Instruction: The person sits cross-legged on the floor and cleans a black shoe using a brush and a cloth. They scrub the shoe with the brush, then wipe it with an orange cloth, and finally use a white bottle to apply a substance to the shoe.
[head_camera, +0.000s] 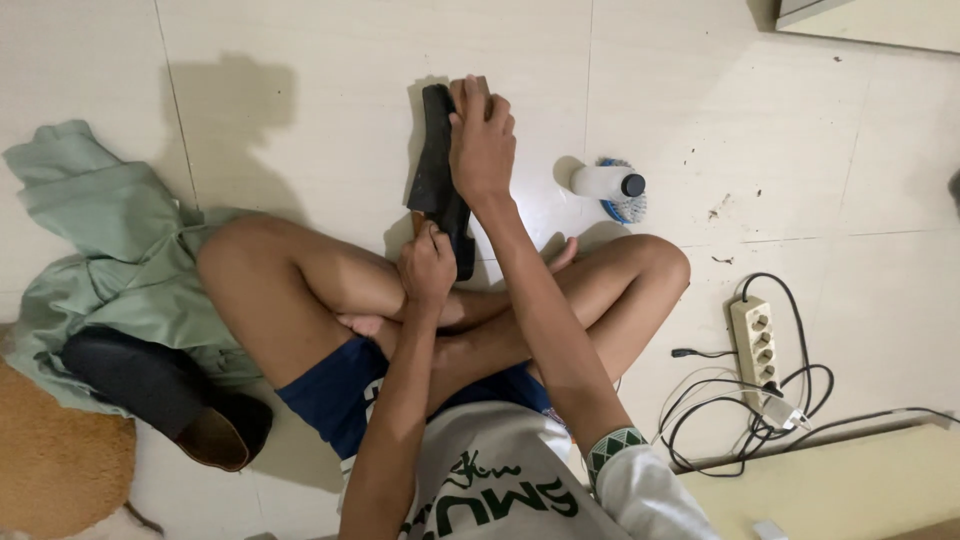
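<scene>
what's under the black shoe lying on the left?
The black shoe lies on a crumpled green garment spread over the tiled floor. Whatever the garment hides beneath the shoe cannot be seen.

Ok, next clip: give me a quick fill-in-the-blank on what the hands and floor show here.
1. Both hands hold a black ___.
2. The right hand grips its far end; the left hand grips the ___ end.
3. The bottle lying on the floor has a ___ cap.
4. The second shoe lies by the green ___.

Missing: shoe; near; black; cloth
</scene>
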